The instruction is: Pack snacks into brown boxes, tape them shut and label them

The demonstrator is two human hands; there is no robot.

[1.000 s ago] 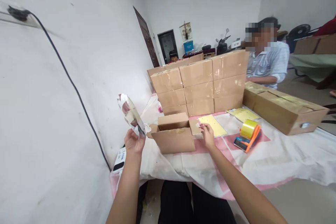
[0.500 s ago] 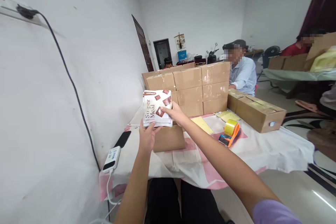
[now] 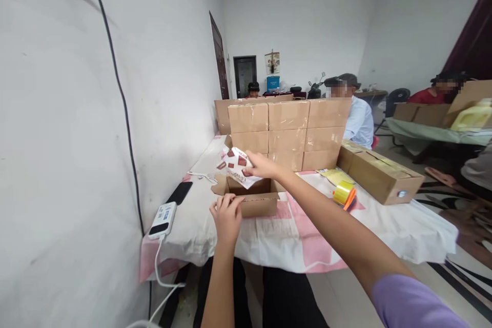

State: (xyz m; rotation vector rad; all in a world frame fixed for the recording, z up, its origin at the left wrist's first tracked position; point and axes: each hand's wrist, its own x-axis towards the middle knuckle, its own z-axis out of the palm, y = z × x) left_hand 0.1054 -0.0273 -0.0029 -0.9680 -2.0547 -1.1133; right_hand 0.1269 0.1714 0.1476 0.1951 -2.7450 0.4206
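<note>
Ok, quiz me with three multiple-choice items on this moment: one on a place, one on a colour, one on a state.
1. Where is the pouch?
A. over the open box
B. on the floor
C. on the stacked cartons

2. What colour is the roll on the tape dispenser?
A. blue
B. yellow
C. black

3. How is the small box by the left hand?
A. taped shut
B. crushed flat
C. open, flaps out

Answers: 1 A, the right hand holds it just above the box mouth; 2 B, the roll shows yellow; 3 C, its flaps spread and the inside shows.
</note>
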